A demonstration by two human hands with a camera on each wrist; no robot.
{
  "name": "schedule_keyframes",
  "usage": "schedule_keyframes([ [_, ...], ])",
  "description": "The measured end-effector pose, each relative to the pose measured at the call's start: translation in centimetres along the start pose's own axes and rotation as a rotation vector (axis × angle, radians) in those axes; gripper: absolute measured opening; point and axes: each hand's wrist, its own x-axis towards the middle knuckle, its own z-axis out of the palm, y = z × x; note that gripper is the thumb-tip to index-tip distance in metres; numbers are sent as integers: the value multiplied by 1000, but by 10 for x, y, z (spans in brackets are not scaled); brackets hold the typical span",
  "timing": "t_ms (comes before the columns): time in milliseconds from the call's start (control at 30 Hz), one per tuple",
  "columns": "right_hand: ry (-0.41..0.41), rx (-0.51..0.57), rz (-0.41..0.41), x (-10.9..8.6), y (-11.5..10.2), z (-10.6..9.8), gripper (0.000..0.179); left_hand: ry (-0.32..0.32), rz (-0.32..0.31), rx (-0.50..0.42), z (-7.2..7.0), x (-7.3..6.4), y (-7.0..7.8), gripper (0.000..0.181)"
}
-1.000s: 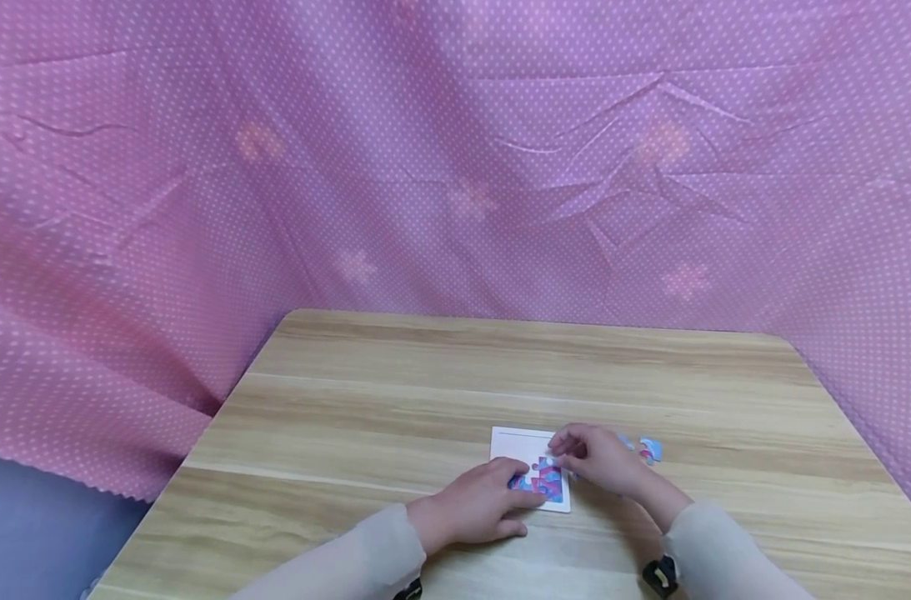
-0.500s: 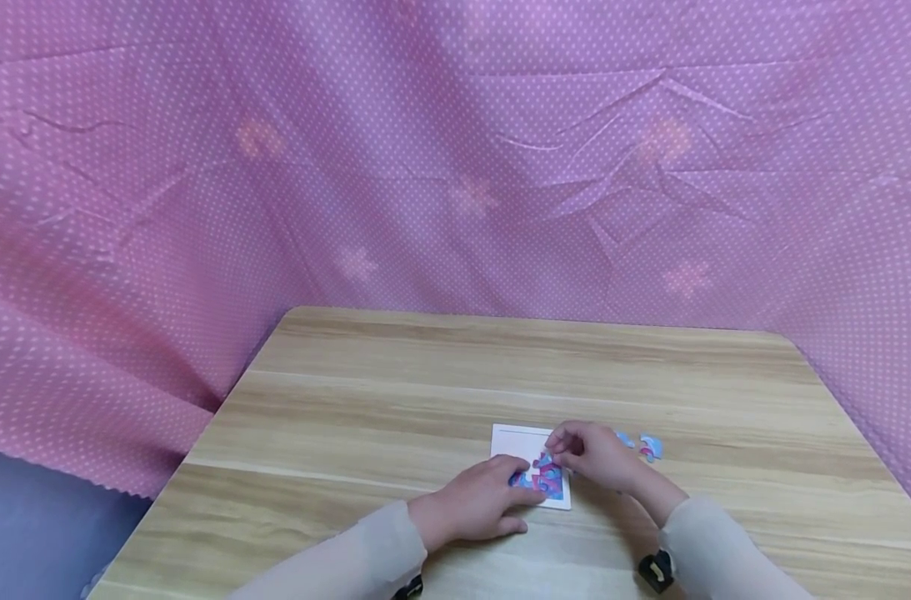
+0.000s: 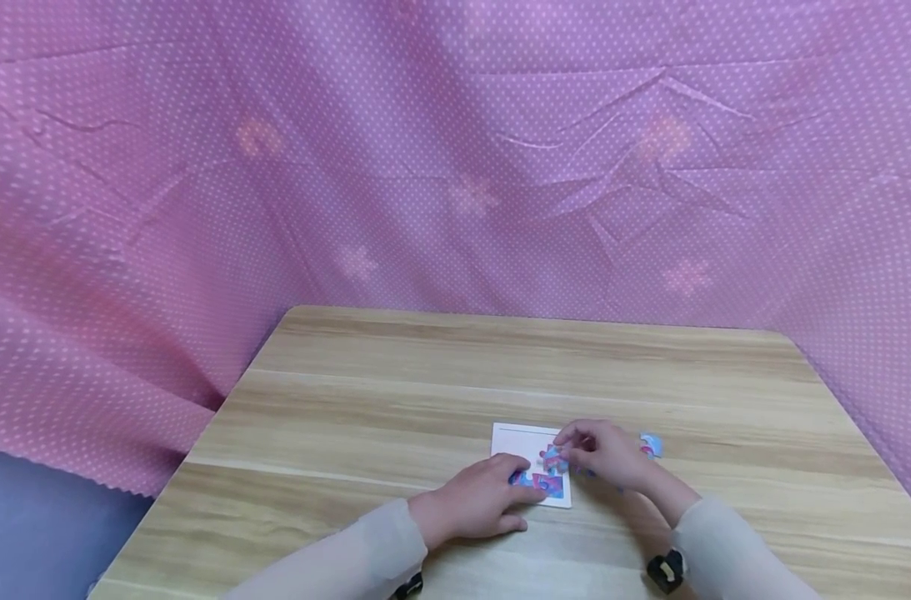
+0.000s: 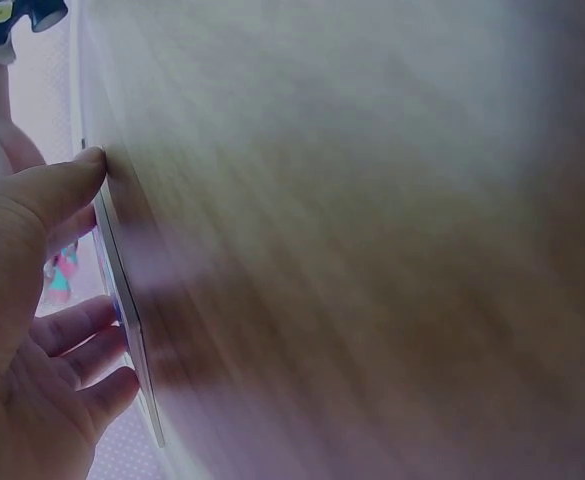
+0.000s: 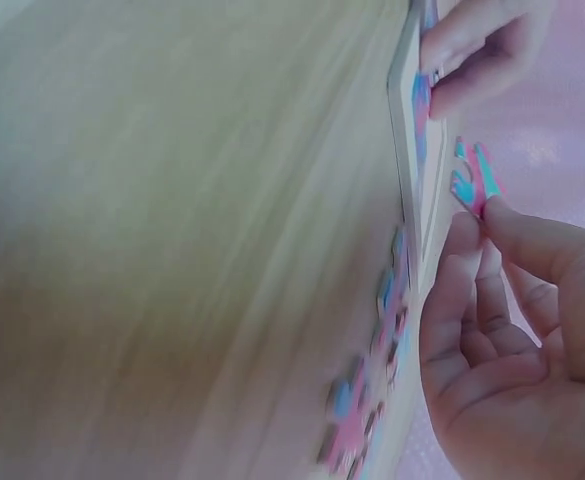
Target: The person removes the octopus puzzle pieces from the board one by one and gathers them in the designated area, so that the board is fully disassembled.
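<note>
While the left hand (image 3: 473, 504) rests spread over the left edge of the board (image 3: 520, 438), the right hand (image 3: 603, 454) pinches a piece (image 3: 552, 459) above the board's right side.

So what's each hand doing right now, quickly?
Left hand: open, resting on the white puzzle board.
Right hand: closed, pinching a puzzle piece.

The puzzle piece (image 5: 478, 182) is pink-and-blue, the tray (image 3: 513, 440) white, the curtain (image 3: 440, 183) white-dotted pink.
</note>
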Motion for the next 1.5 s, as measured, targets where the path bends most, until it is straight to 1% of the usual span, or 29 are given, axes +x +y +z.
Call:
schedule_keyframes([
  [100,18,16,-7,-5,5,-8,13,-3,-5,6,0,1,1,46],
  [300,29,84,26,-17,16,-25,17,-5,-12,15,0,1,1,46],
  [400,43,100,40,-24,22,-33,17,-12,-19,7,-1,2,1,45],
  [533,58,109,35,-35,29,-42,18,-22,-33,-6,-1,3,2,45],
  [700,48,123,21,-49,40,-53,19,-38,-48,-19,0,4,1,45],
  [867,34,113,39,-59,52,-63,21,-57,-61,-47,1,6,0,46],
  [1100,5,98,114,-69,60,-71,22,-64,-71,-52,1,7,-1,46],
  [1300,-6,77,121,-71,63,-74,20,-69,-70,-56,0,9,-2,47],
  [1500,8,12,173,-71,61,-77,18,-79,-73,-68,-1,11,-3,47],
])
